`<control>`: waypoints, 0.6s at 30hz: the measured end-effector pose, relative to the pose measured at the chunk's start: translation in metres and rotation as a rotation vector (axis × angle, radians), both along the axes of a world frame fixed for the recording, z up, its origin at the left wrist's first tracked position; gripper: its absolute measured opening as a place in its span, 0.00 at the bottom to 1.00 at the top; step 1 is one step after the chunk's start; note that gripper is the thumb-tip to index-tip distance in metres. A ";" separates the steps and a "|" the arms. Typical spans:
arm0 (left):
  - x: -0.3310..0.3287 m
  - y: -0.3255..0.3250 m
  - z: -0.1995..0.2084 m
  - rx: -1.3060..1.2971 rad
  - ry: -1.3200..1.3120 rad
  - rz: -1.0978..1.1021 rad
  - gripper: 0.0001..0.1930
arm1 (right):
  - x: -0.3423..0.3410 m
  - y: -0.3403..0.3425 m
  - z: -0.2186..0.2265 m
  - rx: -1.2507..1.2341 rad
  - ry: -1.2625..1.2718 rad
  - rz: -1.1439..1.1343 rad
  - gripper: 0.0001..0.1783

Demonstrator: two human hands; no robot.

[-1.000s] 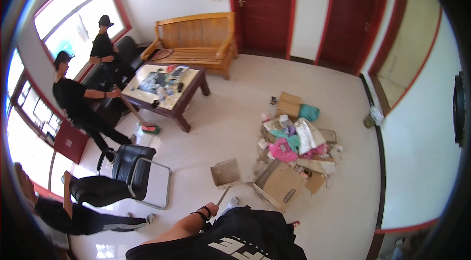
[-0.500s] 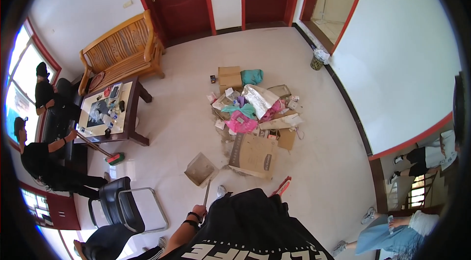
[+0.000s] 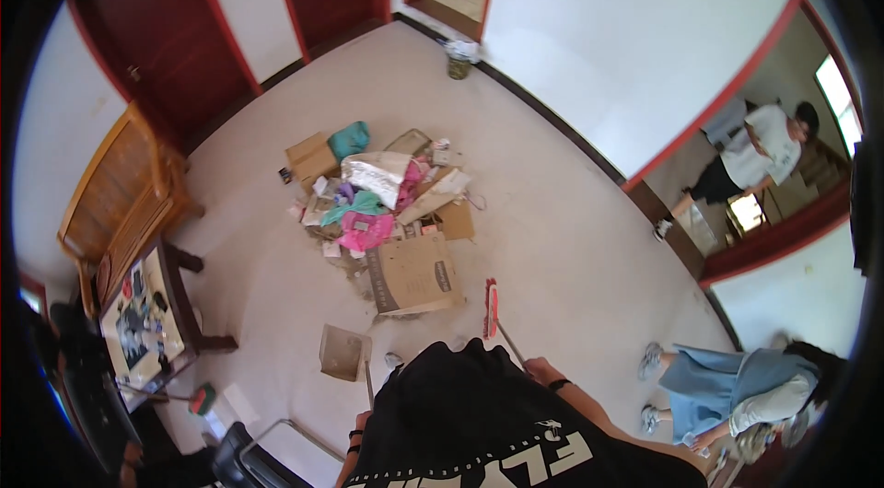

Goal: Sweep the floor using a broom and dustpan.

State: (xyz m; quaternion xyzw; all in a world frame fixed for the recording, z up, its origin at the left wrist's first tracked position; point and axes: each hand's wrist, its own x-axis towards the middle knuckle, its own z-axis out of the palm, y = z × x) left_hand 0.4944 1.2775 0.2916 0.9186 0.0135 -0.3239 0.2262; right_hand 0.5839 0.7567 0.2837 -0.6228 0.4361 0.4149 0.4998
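Observation:
My left hand (image 3: pixel 363 420), partly hidden by my dark shirt, is closed around the handle of a long-handled dustpan (image 3: pixel 342 355). The pan rests on the floor, in front and to the left of me. My right hand (image 3: pixel 540 369) grips the stick of a broom (image 3: pixel 492 307) with red bristles, whose head is at the floor just right of the rubbish heap. In that heap lie a large flattened cardboard box (image 3: pixel 414 274), a pink plastic bag (image 3: pixel 366 231), a green bag (image 3: pixel 357 206) and a silvery sheet (image 3: pixel 376 173).
A wooden bench (image 3: pixel 129 189) and a cluttered low table (image 3: pixel 189 327) stand on the left. A black chair (image 3: pixel 241 458) is at lower left. Near the wall sits a waste bin (image 3: pixel 458 66). One person (image 3: pixel 760 147) is in the doorway, another (image 3: pixel 704 391) at lower right.
My view has turned to the right, so the room has shifted left. My right hand has come into sight with the broom, and more of the person in the doorway shows.

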 end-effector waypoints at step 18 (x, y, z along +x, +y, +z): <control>0.019 0.056 0.014 0.060 -0.424 -0.488 0.21 | 0.011 0.036 0.055 -0.067 0.163 -0.083 0.11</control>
